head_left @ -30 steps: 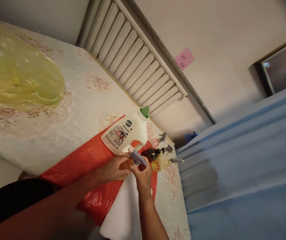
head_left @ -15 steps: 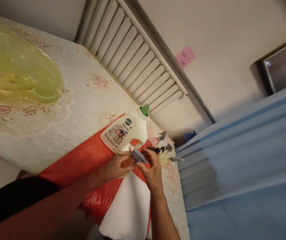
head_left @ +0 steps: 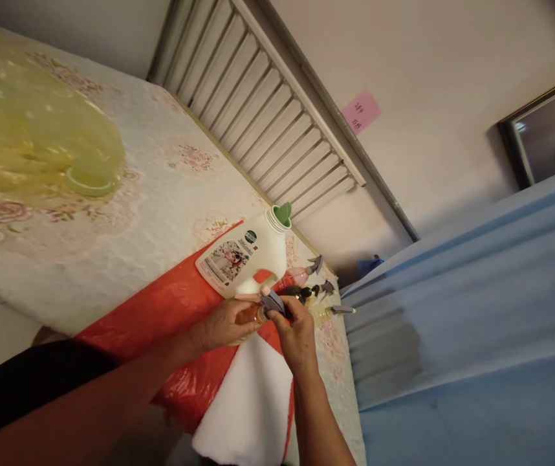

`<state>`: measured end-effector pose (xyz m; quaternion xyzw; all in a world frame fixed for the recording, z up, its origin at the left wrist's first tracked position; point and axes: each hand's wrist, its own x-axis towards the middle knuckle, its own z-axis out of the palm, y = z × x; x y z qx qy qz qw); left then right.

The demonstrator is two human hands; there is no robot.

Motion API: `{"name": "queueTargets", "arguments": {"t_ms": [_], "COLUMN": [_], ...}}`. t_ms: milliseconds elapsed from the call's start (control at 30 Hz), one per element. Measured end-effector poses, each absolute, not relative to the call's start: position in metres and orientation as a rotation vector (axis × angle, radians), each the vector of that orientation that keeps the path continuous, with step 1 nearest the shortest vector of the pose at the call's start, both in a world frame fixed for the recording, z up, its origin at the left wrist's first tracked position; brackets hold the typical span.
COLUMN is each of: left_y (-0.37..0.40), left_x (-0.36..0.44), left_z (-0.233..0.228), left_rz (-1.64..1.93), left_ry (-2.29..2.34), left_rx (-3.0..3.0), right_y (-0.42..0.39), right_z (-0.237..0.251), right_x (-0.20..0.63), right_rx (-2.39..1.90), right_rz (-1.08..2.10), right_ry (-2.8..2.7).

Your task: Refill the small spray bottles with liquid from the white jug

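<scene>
My left hand (head_left: 222, 327) wraps around a small amber spray bottle (head_left: 250, 317) held over a red plastic sheet (head_left: 161, 317). My right hand (head_left: 295, 333) grips the bottle's grey trigger sprayer head (head_left: 272, 303) at the neck. Just behind my hands a white detergent jug (head_left: 243, 259) with a green spout (head_left: 282, 214) and no cap stands on the red sheet. Beyond my right hand stand three more spray bottles (head_left: 314, 288) with grey trigger heads, one pinkish, one dark, one yellowish.
A white cloth (head_left: 253, 408) lies on the red sheet near me. A floral tablecloth (head_left: 151, 188) covers the table; a yellow transparent bag (head_left: 35, 142) holding a green ring sits at far left. A slatted radiator (head_left: 268, 110), pink note (head_left: 361, 111) and blue curtain (head_left: 471, 310) surround.
My right hand has shifted up from below the sprayer head to closing over it from the right side. The left hand keeps hold of the bottle; the view shifted slightly.
</scene>
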<state>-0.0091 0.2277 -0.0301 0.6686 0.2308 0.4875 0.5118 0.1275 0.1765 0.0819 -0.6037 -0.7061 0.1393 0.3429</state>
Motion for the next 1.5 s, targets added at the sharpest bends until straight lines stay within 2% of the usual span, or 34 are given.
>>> {"name": "queueTargets", "arguments": {"t_ms": [333,667,1167,1333,1500], "left_y": [0.229,0.227,0.232,0.231,0.227], "left_x": [-0.006,-0.006,-0.003,-0.004,-0.012], "left_z": [-0.036,-0.029,-0.027,-0.038,-0.056], "left_rz": [1.19,1.172,1.331,1.183,1.045], "left_ry": [0.628,0.616,0.506,0.591,0.668], "left_rx": [1.632,1.627,1.698,1.762,1.7], "right_y": [0.178,0.179,0.179,0.181,0.182], "right_z": [0.084,0.081,0.076,0.067,0.063], "right_x": [0.126,0.123,0.127,0.139,0.141], "right_rx": [-1.573,-1.766,-1.662,-1.597,-1.592], "right_rz": [0.348,0.255,0.475,0.626,0.62], "right_ry": [-1.884,-1.789,-1.871,-1.826,-1.777]}}
